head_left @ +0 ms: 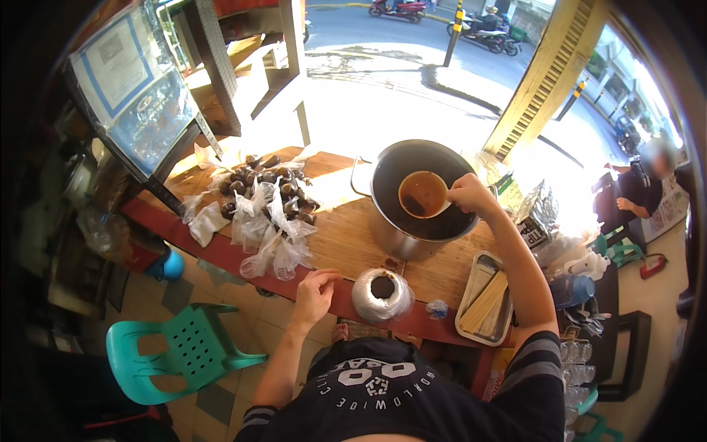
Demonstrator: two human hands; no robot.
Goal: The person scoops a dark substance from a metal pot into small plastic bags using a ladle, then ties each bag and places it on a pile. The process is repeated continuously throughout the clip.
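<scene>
My right hand (470, 195) grips the handle of a pale-rimmed dipper cup (424, 193). Reddish-brown liquid with a dark patch shows in the cup. It is held over the mouth of a tall metal stockpot (407, 243), whose bottom is mostly hidden. My left hand (315, 295) hovers by the table's front edge, fingers loosely bent, with nothing visible in it. To its right stands a round container wrapped in clear plastic (362, 301), with a dark round opening. Tied plastic bags of dark brown liquid (270, 193) lie heaped on the table's left.
A metal tray (463, 326) holds thin wooden sticks (485, 301). A small crumpled plastic piece (436, 309) lies beside it on the wooden table (342, 232). At the lower left is a green plastic chair (185, 348). A person (629, 193) is at the far right.
</scene>
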